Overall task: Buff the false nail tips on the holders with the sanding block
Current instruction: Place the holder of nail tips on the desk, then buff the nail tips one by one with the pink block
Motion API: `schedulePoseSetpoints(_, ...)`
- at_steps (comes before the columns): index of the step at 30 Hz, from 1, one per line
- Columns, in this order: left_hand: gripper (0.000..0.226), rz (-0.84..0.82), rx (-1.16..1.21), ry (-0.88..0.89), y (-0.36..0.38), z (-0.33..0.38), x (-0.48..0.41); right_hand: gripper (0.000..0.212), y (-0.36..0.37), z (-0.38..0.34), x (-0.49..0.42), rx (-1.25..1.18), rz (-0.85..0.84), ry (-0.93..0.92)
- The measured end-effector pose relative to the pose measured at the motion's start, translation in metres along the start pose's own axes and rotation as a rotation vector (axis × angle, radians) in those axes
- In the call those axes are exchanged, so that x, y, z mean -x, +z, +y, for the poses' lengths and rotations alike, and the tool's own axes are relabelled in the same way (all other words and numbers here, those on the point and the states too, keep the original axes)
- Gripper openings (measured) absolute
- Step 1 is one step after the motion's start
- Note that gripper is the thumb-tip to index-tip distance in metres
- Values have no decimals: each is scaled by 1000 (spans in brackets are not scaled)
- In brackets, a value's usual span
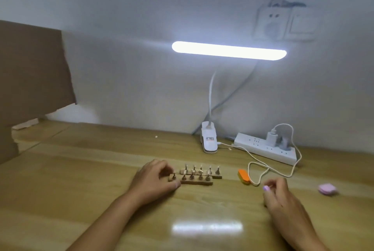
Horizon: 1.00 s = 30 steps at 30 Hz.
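Two wooden strips (200, 182) lie side by side on the desk, each carrying several small metal holders with pale false nail tips (201, 167). My left hand (153, 182) rests at their left end, its fingers curled around the leftmost holder (173, 176). The orange sanding block (243, 176) lies on the desk to the right of the strips, untouched. My right hand (280, 194) hovers right of and nearer than the block, fingers loosely curled, holding nothing that I can see.
A clip-on LED lamp (209, 141) stands behind the strips, its light bar glowing. A white power strip (265, 148) with a charger and a looping cable (263, 166) sits at back right. A pink case (326, 189) lies far right. Cardboard (30, 72) rises at left.
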State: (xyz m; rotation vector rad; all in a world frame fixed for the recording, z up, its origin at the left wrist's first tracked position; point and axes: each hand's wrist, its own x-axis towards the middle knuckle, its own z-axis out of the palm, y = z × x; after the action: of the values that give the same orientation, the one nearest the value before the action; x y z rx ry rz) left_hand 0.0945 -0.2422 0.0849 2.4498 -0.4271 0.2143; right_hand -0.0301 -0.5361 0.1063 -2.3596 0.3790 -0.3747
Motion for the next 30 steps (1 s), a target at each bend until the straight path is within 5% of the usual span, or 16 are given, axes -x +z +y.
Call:
schedulePoseSetpoints(6,20,-44,164,81,3,-1,3,29,22,-11,-2,286,-28,-101)
schedulePoseSetpoints(16,21,-126,257,207,22,15,2,24,33,-9,3,241,-63,-459)
schedulePoseSetpoints(30,19,-122,183,208,22,16,1,6,30,-17,0,-146,-106,-231)
